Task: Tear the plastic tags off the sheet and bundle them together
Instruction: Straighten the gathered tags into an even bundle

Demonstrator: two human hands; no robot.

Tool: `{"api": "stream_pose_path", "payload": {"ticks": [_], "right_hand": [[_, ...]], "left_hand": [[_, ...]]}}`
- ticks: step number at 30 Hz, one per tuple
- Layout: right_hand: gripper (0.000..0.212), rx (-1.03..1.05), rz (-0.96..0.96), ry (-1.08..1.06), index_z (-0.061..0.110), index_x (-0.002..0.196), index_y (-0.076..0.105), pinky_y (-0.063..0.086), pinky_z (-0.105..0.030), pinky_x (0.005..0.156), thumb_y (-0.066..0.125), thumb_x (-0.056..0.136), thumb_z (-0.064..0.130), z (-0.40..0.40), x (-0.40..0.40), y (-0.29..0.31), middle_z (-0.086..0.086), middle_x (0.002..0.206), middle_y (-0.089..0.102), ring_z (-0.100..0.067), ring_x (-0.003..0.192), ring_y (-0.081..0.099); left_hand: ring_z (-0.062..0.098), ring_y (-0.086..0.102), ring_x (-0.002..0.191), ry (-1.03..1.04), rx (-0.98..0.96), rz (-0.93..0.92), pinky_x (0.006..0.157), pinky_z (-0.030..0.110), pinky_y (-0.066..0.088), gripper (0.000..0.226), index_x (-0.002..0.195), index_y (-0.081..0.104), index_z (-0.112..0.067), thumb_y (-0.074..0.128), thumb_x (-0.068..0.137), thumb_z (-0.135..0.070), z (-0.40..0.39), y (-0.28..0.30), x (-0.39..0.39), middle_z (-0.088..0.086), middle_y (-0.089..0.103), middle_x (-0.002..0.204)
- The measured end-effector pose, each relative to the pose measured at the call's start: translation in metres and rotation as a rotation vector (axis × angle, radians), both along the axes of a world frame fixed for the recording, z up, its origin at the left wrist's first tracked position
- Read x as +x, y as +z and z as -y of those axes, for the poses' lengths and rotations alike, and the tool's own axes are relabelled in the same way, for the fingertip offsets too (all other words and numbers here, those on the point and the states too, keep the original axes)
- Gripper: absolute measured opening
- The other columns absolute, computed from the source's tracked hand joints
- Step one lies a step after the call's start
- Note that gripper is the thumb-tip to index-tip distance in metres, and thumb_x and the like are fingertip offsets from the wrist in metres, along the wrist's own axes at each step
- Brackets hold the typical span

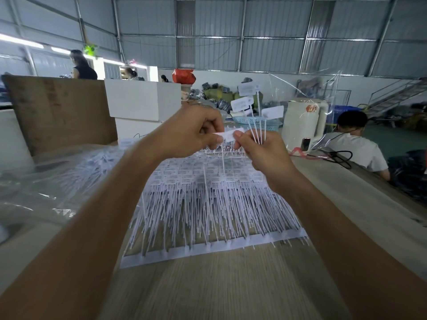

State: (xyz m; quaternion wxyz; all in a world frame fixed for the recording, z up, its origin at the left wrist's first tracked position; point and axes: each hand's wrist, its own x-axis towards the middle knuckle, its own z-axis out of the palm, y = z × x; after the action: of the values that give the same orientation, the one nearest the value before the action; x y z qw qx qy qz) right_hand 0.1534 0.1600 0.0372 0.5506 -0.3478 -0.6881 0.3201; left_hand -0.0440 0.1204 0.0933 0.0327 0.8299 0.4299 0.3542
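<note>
A big pile of white plastic tag sheets (208, 204) lies on the wooden table, thin tails pointing toward me. Both hands are raised above it. My left hand (194, 128) pinches one end of a single white tag (227, 135), whose tail hangs down toward the pile. My right hand (261, 153) pinches that tag's other end between thumb and finger. The same hand also grips a small bundle of torn-off tags (257, 132) by their tails, their flat label heads fanned upward.
Crumpled clear plastic bags (46, 181) lie left of the pile. A brown board (62, 112) and white boxes (143, 100) stand behind. A person in a white shirt (355, 144) sits at the table's right edge beside a phone (306, 144) and a white kettle (305, 118).
</note>
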Motion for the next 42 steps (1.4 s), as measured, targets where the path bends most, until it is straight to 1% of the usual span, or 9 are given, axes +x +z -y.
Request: {"api": "stream_pose_path", "payload": {"ticks": [4, 9, 14, 18, 26, 29, 35, 39, 42], "right_hand": [[0.034, -0.103, -0.163, -0.281, 0.019, 0.067, 0.062, 0.036, -0.018, 0.045, 0.064, 0.099, 0.032, -0.011, 0.011, 0.008, 0.013, 0.045, 0.046, -0.001, 0.041, 0.038], [0.034, -0.185, -0.311, -0.067, 0.014, 0.085, 0.055, 0.049, -0.026, 0.053, 0.046, 0.107, 0.038, -0.011, 0.025, 0.008, 0.001, 0.071, 0.056, -0.009, 0.056, 0.050], [0.034, -0.117, -0.130, 0.031, 0.016, 0.090, 0.055, 0.024, -0.022, 0.042, 0.040, 0.109, 0.040, -0.005, 0.003, -0.001, 0.012, 0.052, 0.041, -0.007, 0.043, 0.028], [0.037, -0.279, -0.012, 0.126, 0.015, 0.082, 0.060, 0.019, -0.024, 0.042, 0.053, 0.104, 0.044, 0.002, -0.005, 0.000, 0.008, 0.052, 0.034, -0.011, 0.047, 0.023], [0.056, -0.580, -0.051, 0.291, 0.010, 0.077, 0.059, 0.017, -0.020, 0.034, 0.059, 0.092, 0.064, 0.008, -0.008, 0.005, 0.006, 0.057, 0.022, -0.010, 0.044, 0.016], [0.058, -0.663, -0.132, 0.356, 0.012, 0.072, 0.055, 0.015, -0.020, 0.032, 0.058, 0.091, 0.067, 0.009, -0.009, 0.006, 0.006, 0.058, 0.019, -0.008, 0.042, 0.014], [0.035, -0.690, -0.211, 0.370, 0.014, 0.071, 0.050, 0.012, -0.017, 0.031, 0.059, 0.099, 0.034, 0.007, -0.002, 0.014, 0.008, 0.053, 0.022, -0.005, 0.040, 0.014], [0.033, -0.694, -0.244, 0.400, 0.015, 0.072, 0.051, 0.013, -0.015, 0.030, 0.059, 0.101, 0.028, 0.008, 0.002, 0.020, 0.009, 0.052, 0.025, -0.003, 0.038, 0.017], [0.032, -0.711, -0.277, 0.440, 0.016, 0.073, 0.050, 0.014, -0.014, 0.030, 0.056, 0.103, 0.025, 0.008, 0.006, 0.022, 0.009, 0.050, 0.028, -0.002, 0.038, 0.019]], "left_hand": [[0.013, 0.070, 0.065, -0.135, -0.185, -0.089, 0.063, 0.024, 0.057, 0.006, 0.092, 0.072, -0.011, 0.076, 0.088, -0.012, 0.006, 0.002, 0.002, 0.000, 0.075, 0.071], [0.002, 0.070, 0.072, -0.109, -0.026, -0.019, 0.068, 0.015, 0.054, 0.011, 0.097, 0.074, -0.015, 0.070, 0.092, -0.007, 0.003, 0.007, 0.006, -0.008, 0.075, 0.079], [-0.002, 0.065, 0.088, -0.076, -0.008, -0.069, 0.080, 0.012, 0.050, 0.025, 0.108, 0.075, -0.021, 0.070, 0.091, -0.003, 0.003, 0.003, 0.002, -0.015, 0.071, 0.096], [-0.001, 0.067, 0.086, -0.050, 0.042, -0.036, 0.079, 0.012, 0.052, 0.024, 0.106, 0.077, -0.022, 0.075, 0.087, -0.007, 0.001, 0.001, 0.002, -0.017, 0.071, 0.092], [0.013, 0.066, 0.079, 0.011, 0.276, -0.058, 0.076, 0.025, 0.055, 0.010, 0.092, 0.079, -0.008, 0.080, 0.082, -0.006, 0.000, 0.000, 0.009, 0.001, 0.071, 0.087], [0.008, 0.066, 0.078, -0.029, 0.272, -0.029, 0.076, 0.021, 0.054, 0.010, 0.090, 0.078, -0.007, 0.081, 0.081, -0.006, 0.002, 0.000, 0.011, -0.001, 0.072, 0.086], [0.008, 0.064, 0.080, -0.016, 0.267, -0.081, 0.075, 0.026, 0.055, 0.023, 0.095, 0.074, -0.010, 0.086, 0.075, -0.012, 0.002, -0.002, 0.013, -0.005, 0.069, 0.087], [0.008, 0.062, 0.085, 0.150, 0.221, -0.187, 0.076, 0.042, 0.056, 0.028, 0.096, 0.069, -0.028, 0.087, 0.075, -0.032, -0.004, -0.003, -0.002, -0.016, 0.065, 0.088], [0.003, 0.066, 0.087, 0.229, 0.073, -0.252, 0.082, 0.040, 0.056, 0.030, 0.103, 0.068, -0.034, 0.082, 0.079, -0.044, -0.010, -0.008, -0.005, -0.019, 0.070, 0.088]]}}
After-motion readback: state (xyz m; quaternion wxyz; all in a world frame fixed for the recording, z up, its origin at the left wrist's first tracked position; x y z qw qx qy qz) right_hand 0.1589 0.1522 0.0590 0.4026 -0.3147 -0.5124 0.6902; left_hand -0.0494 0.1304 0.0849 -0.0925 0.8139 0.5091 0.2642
